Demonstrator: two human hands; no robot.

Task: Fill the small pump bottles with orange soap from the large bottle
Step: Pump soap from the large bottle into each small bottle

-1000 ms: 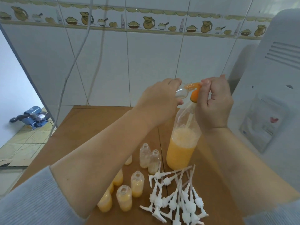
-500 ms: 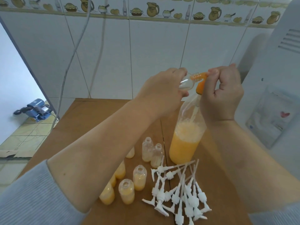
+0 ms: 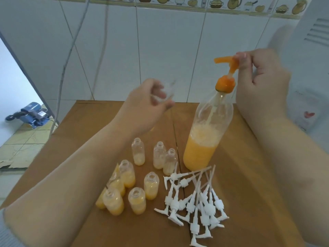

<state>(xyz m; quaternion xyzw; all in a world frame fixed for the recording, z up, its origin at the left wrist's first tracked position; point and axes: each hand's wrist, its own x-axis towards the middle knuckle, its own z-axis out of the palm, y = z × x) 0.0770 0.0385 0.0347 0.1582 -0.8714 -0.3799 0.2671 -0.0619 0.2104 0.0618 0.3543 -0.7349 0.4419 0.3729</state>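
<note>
The large clear bottle, about half full of orange soap, stands on the table with its orange pump head raised. My right hand pinches the back of that pump head with thumb and fingertips. My left hand, blurred by motion, holds a small clear bottle left of and below the pump spout, apart from it. Several small open bottles with orange soap stand at front left. Behind them, three small bottles hold only a little pale soap.
A pile of several white pump tops lies right of the small bottles. The brown table meets a white tiled wall. A white appliance stands on the right. On the floor at left is a blue machine.
My left hand has drawn the small bottle down and left, away from the pump spout. The pump head is now raised, with my right hand still on it.
</note>
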